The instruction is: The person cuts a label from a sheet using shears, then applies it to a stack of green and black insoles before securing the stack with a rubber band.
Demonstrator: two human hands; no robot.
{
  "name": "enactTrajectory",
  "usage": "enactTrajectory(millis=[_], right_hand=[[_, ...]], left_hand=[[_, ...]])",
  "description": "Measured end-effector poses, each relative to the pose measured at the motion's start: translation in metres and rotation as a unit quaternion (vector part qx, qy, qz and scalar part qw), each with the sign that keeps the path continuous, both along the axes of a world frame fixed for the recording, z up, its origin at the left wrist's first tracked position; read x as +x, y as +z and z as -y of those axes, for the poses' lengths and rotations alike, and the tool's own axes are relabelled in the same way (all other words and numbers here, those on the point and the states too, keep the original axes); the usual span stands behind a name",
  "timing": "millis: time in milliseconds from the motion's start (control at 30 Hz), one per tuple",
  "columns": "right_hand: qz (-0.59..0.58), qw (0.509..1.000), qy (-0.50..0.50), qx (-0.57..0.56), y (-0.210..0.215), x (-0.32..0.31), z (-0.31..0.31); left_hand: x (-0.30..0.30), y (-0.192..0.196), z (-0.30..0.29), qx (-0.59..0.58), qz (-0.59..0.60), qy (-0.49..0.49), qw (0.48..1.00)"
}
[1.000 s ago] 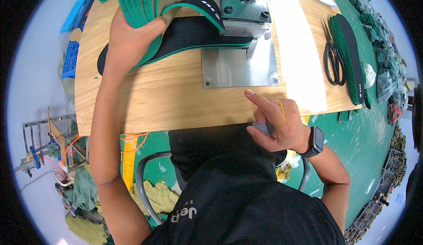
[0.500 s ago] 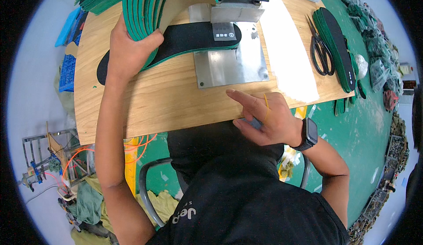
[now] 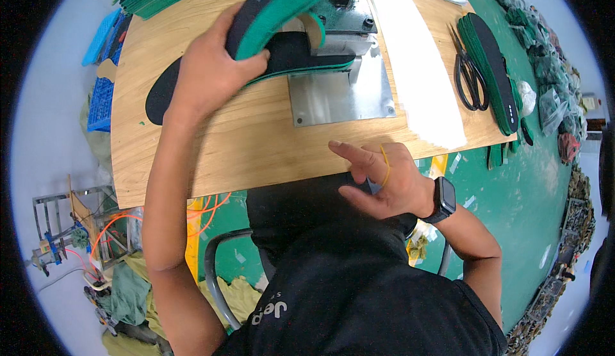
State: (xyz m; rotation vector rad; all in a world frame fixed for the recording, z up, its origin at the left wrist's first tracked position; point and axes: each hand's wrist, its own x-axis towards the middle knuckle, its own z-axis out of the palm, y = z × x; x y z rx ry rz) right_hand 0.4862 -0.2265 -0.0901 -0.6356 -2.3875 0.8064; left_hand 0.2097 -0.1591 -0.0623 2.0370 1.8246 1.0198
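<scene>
Insoles (image 3: 282, 3), a green stack, sit clamped in the left hand (image 3: 208, 67) above the wooden counter (image 3: 256, 144), beside the metal machine (image 3: 339, 10). The right hand (image 3: 381, 180), fingers loosely spread, rests at the counter's near edge, holding nothing visible.

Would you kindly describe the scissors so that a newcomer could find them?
Start at the wooden table and go to its right end. The scissors lie there beside a green-edged insole stack; they are the only black looped-handle tool.
</scene>
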Motion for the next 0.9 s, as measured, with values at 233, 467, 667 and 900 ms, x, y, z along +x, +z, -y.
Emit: enactTrajectory(millis=[233,467,667,900], right_hand=[[-0.003,1.0,0.015,0.005,0.005,-0.005,0.002],[0.019,0.999,0.028,0.03,0.011,-0.014,0.002],[0.061,0.997,-0.033,0.025,0.009,-0.02,-0.007],[0.27,0.95,-0.124,0.094,0.024,-0.062,-0.034]], left_hand=[[0.005,0.006,-0.009,-0.1,-0.178,-0.05,0.978],[-0.005,0.001,-0.009,-0.049,-0.174,-0.064,0.981],[-0.009,0.008,-0.011,-0.097,-0.126,-0.084,0.984],[-0.026,0.008,-0.01,-0.047,0.07,-0.041,0.996]])
